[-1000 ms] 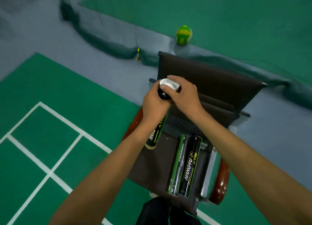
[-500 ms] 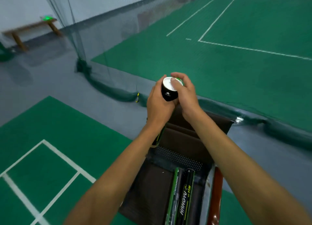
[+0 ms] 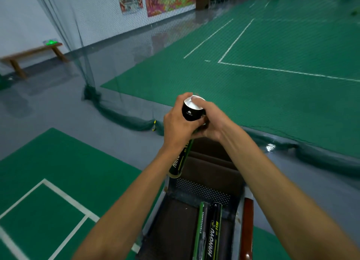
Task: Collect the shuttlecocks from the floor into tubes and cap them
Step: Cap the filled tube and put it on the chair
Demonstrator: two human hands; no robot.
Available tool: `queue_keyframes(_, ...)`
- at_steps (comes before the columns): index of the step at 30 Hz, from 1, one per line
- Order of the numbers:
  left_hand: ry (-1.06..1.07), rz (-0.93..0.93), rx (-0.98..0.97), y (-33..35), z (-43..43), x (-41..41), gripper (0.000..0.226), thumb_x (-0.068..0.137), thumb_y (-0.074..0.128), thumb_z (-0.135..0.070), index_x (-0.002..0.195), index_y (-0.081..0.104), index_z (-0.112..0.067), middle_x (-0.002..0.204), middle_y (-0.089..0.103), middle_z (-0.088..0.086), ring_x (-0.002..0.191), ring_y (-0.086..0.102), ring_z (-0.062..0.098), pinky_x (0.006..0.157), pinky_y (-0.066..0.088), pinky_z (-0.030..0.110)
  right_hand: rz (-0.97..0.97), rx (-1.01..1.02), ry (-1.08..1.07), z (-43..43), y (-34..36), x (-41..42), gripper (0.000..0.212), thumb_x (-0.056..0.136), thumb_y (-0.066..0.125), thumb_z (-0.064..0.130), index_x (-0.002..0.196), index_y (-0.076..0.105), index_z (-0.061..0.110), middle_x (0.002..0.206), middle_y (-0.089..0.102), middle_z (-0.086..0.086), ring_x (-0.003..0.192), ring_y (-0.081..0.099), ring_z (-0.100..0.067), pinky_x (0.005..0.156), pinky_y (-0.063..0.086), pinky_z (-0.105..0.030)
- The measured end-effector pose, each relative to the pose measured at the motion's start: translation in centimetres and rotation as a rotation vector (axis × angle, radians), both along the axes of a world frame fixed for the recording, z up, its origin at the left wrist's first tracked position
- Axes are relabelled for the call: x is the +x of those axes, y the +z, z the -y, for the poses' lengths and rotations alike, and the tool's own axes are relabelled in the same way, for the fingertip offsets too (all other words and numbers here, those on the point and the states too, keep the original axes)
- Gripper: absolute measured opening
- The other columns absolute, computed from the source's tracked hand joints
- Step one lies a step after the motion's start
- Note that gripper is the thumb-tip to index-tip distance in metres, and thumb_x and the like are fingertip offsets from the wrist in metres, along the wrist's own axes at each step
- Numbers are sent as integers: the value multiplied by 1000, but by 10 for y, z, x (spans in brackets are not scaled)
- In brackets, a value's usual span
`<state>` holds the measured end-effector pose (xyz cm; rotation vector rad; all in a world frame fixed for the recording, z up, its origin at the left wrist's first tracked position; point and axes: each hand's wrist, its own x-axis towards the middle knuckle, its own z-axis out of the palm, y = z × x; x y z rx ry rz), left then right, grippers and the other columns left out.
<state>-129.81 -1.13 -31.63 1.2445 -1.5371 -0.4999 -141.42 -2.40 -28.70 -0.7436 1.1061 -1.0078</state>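
Note:
My left hand [image 3: 178, 126] grips a black-and-green shuttlecock tube [image 3: 181, 160] near its top and holds it upright over a chair. A white cap [image 3: 193, 103] sits on the tube's black top end. My right hand [image 3: 209, 121] wraps the top from the right, its thumb pressing on the cap. Two more tubes [image 3: 209, 232], one green and one black, lie side by side on the chair seat below. No loose shuttlecock is in view.
The brown chair [image 3: 212, 174] stands under my arms, with a wooden armrest [image 3: 247, 228] at its right. A dark green net [image 3: 124, 115] hangs and trails along the grey floor. A wooden bench [image 3: 29, 55] stands by the far left wall.
The view has tilted upward, showing more of the far court and wall. Both hands stay on the tube's top, my right thumb now pressing on the white cap.

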Motion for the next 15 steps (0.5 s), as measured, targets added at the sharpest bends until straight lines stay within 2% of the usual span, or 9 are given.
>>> queue_keyframes(5,35,-65,13,-4,-8,0,67,69,91,-32,126,56,-41,102,74,-12,94,71,6,82,60,38,-50,0,-76,-9,3,12,37,92,64,40,123,63,19,119,71,-9,104,70,-27,68,60,-59)
queue_keyframes(8,37,-69,23,-5,-8,2,66,69,92,-31,124,57,-41,101,74,-13,93,71,5,81,60,37,-48,-19,-101,-15,5,15,35,94,64,41,122,64,19,116,71,-7,99,70,-24,64,60,-56)
queue_keyframes(10,27,-74,30,-5,-9,2,67,69,92,-29,125,57,-40,102,74,-12,95,71,6,82,60,38,-45,-41,-63,-18,1,13,40,94,63,49,121,66,20,115,72,-6,100,71,-21,64,61,-51)
queue_keyframes(13,52,-70,19,-8,-8,4,70,70,91,-32,130,56,-39,111,72,-14,101,69,7,88,58,37,45,-82,61,-24,-15,7,57,95,50,66,125,68,21,108,75,2,99,71,-13,78,61,-49)
queue_keyframes(15,89,-100,10,-8,-2,10,73,70,90,-35,134,55,-37,117,69,-16,106,66,7,93,57,36,113,-107,118,-27,-37,1,57,99,44,63,124,67,18,96,76,7,88,71,-5,92,58,-50)
